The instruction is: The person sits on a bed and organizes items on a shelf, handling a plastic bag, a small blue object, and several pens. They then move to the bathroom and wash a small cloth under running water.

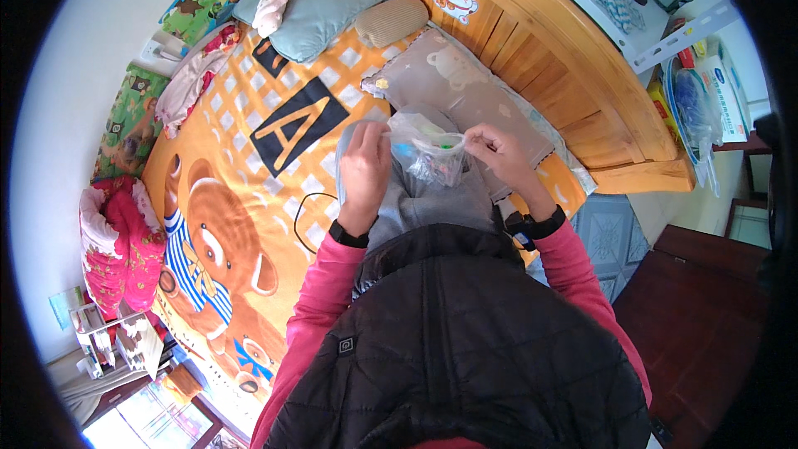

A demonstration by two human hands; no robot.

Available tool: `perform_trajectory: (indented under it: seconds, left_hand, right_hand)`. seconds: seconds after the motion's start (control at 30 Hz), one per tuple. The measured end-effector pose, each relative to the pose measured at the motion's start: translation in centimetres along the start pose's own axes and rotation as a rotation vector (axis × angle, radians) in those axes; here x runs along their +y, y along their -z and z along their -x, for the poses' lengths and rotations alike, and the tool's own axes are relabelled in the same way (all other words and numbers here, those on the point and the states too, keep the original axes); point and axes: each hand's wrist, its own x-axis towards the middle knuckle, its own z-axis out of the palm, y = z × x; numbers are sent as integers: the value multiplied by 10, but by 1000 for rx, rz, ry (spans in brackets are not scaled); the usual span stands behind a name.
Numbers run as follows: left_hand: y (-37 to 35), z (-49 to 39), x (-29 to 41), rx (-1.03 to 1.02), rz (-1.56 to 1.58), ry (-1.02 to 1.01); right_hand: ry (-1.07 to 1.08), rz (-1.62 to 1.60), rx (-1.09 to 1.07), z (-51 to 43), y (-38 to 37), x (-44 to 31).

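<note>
A clear plastic bag (pixel 430 156) rests above my lap between my two hands. Small things show blurred through its film, with a green spot and a blue patch among them; what they are I cannot tell. My left hand (pixel 366 162) pinches the bag's rim on the left, its fingers bent down. On the opposite side my right hand (pixel 494 154) holds the rim between thumb and forefinger. The bag's mouth is stretched between them. Grey trousers (pixel 430 209) lie under it, and both wrists wear dark bands.
I sit on a bed with an orange bear-print blanket (pixel 218 249). A printed pillow (pixel 467 87) lies near the wooden headboard (pixel 536 56). Further off are a light blue cushion (pixel 336 0) and a plush toy (pixel 272 9). A black cable (pixel 299 218) loops beside my left wrist.
</note>
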Motion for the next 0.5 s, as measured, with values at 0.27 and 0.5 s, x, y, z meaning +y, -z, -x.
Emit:
perform_trajectory:
  seconds: [0.27,0.5]
  left_hand:
    - [12,0,-2,-34,171,82]
    - [49,-14,13,-386,719,613]
  right_hand:
    - [-80,-29,-12,-11,13,52]
    - [-69,185,96,-4,1,-13]
